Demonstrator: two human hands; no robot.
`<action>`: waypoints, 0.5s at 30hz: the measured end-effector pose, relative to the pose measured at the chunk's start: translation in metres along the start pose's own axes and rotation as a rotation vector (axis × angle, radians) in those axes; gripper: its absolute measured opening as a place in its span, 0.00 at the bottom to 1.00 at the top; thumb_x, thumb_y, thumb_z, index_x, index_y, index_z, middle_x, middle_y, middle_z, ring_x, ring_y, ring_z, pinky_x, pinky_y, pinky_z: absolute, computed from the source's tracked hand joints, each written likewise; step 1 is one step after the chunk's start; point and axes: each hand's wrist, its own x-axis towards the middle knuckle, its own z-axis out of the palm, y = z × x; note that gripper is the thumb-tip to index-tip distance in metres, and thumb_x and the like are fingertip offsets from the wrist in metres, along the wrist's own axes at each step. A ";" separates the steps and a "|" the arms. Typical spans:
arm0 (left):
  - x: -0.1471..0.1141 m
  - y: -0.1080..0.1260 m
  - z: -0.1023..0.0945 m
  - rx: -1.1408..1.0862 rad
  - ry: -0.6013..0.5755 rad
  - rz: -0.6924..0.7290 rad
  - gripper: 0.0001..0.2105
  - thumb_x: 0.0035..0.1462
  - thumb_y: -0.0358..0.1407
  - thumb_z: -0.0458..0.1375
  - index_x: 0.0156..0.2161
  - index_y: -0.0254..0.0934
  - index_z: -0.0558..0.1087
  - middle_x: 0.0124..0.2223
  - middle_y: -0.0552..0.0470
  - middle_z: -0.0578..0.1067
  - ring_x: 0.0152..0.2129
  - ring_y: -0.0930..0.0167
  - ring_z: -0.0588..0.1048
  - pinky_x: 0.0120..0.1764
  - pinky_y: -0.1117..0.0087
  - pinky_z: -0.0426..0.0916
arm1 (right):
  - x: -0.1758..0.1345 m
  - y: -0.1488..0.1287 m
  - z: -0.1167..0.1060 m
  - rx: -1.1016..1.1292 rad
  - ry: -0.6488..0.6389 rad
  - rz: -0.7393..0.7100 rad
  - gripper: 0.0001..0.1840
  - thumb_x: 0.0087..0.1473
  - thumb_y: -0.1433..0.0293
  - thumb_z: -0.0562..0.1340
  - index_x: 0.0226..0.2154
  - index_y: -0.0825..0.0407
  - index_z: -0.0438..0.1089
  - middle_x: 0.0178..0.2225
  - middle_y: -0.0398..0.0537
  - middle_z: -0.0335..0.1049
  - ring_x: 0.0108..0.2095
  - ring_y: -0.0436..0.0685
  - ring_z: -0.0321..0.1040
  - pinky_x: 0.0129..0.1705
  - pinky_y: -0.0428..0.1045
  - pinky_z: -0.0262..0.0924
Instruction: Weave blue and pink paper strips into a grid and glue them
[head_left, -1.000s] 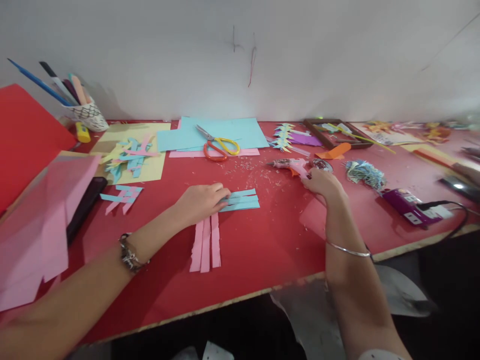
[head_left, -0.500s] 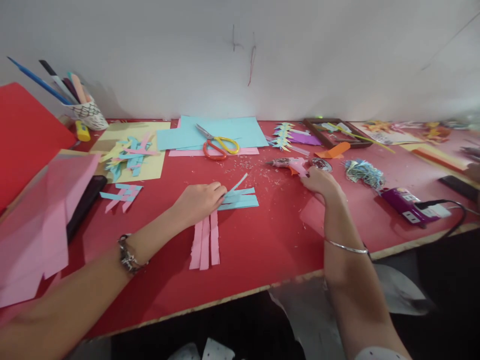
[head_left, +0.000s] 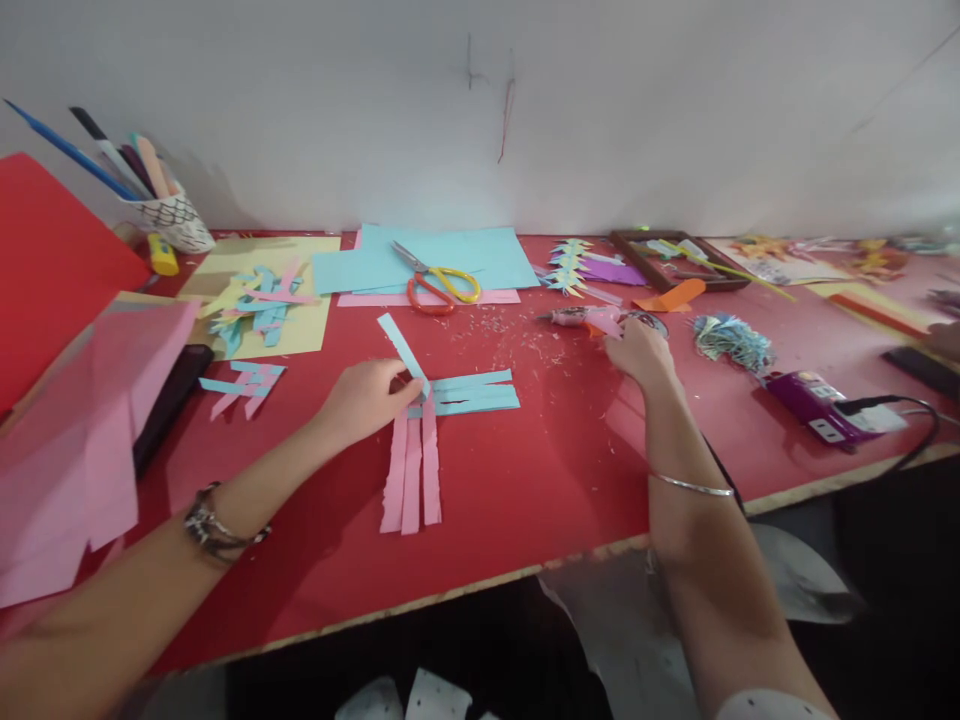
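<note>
My left hand (head_left: 367, 396) pinches paper at the crossing of a small weave; a loose-ended blue paper strip (head_left: 402, 348) angles up and left from its fingertips. Pink paper strips (head_left: 411, 475) hang toward the table's front edge, and more blue strips (head_left: 480, 393) lie out to the right. Further right, my right hand (head_left: 641, 350) is closed around the handle of a pink glue gun (head_left: 576, 316), its nozzle pointing left. My fingers hide part of the handle.
Scissors (head_left: 442, 285) lie on blue sheets (head_left: 472, 250) at the back. A finished-looking small weave (head_left: 251, 382) sits left, below a pile of strips (head_left: 262, 300). A purple power strip (head_left: 821, 408) with a black cable lies right. Paper scraps litter the red tabletop (head_left: 525, 500).
My left hand has shifted slightly left and turned, and the blue strip that pointed right now leans up-left. My right hand stays at the glue gun, which has moved little.
</note>
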 end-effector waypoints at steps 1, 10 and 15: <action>0.000 -0.002 -0.001 -0.077 -0.023 -0.016 0.12 0.52 0.41 0.48 0.27 0.39 0.70 0.27 0.53 0.78 0.26 0.68 0.74 0.27 0.72 0.64 | 0.000 0.000 0.000 0.010 0.009 0.006 0.21 0.48 0.70 0.51 0.45 0.58 0.66 0.39 0.61 0.71 0.39 0.64 0.67 0.31 0.51 0.59; -0.006 -0.021 0.005 -0.444 -0.069 -0.038 0.13 0.53 0.42 0.48 0.28 0.39 0.73 0.33 0.53 0.78 0.35 0.67 0.74 0.39 0.69 0.68 | -0.002 -0.003 -0.004 0.094 0.066 -0.034 0.14 0.46 0.70 0.50 0.32 0.54 0.68 0.32 0.57 0.71 0.33 0.60 0.66 0.28 0.49 0.55; -0.009 -0.022 0.007 -0.439 -0.035 0.025 0.13 0.54 0.41 0.48 0.29 0.38 0.72 0.33 0.53 0.77 0.34 0.68 0.73 0.39 0.70 0.66 | -0.010 -0.013 -0.010 0.187 0.072 -0.090 0.14 0.46 0.61 0.54 0.30 0.53 0.66 0.29 0.52 0.69 0.29 0.57 0.63 0.27 0.48 0.53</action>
